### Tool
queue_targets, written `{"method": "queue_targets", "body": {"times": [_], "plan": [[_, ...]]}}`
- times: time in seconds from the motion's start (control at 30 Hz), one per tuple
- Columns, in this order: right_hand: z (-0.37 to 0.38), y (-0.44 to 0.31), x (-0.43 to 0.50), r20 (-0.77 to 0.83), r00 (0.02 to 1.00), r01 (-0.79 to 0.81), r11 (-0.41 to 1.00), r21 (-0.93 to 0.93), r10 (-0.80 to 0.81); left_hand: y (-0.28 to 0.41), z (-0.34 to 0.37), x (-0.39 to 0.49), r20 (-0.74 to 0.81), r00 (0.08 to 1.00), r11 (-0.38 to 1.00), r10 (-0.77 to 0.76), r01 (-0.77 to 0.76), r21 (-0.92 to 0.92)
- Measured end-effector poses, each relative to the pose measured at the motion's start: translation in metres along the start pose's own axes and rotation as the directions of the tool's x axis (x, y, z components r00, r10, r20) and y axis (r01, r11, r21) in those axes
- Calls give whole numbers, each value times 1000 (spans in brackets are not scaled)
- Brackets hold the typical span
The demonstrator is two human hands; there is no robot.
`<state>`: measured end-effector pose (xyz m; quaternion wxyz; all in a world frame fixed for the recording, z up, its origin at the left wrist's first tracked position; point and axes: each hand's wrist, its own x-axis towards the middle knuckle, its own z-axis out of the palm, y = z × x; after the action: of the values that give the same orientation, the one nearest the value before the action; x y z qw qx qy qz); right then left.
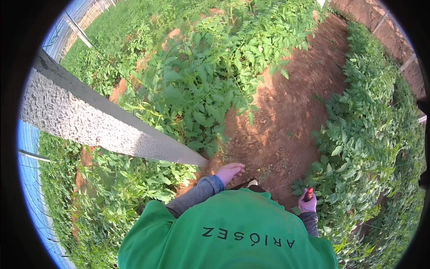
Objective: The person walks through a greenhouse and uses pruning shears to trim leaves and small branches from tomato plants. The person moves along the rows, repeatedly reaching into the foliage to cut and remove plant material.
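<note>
My left hand [231, 172] is low in front of my body, just right of the foot of a rough concrete post [111, 124]. Its fingers are drawn together, and nothing shows in them. On the other side, my right hand [309, 203] grips a dark handle with a red end [309, 192], which points up toward the camera. The rest of that tool is hidden, so its kind cannot be told. Leafy tomato plants [346, 141] grow close beside the right hand.
A bare reddish soil path [282, 127] runs ahead between the plant rows. Dense tomato foliage [205, 80] borders its left side. The post leans across the left of the view. Blue sheeting [30, 138] lines the far left, and an earthen wall [366, 16] stands at upper right.
</note>
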<state>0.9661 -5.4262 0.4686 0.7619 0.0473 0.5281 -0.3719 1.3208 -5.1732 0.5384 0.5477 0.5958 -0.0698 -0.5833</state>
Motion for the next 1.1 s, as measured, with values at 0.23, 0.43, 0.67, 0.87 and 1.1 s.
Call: {"method": "queue_targets", "body": {"times": [0.23,0.43,0.67,0.87,1.1], "plan": [[47,-28,55,69,996,-51,998,-35,53,-9,-23,68,-246,952,977,-184,149,-155],[180,45,74,157,935,-285,938,-199,317,30,-155,146,-688,685,731,-238,-340,-592],[285,51,126,185,893,-333,879,-341,411,54,-324,186,-859,248,137,-447,-930,-340],[387,82,150,154,934,-232,874,-427,323,90,-366,137,-824,449,-54,-347,-886,-460],[448,121,140,136,908,-243,764,-598,396,53,-438,126,-729,631,319,-265,-656,-684]]}}
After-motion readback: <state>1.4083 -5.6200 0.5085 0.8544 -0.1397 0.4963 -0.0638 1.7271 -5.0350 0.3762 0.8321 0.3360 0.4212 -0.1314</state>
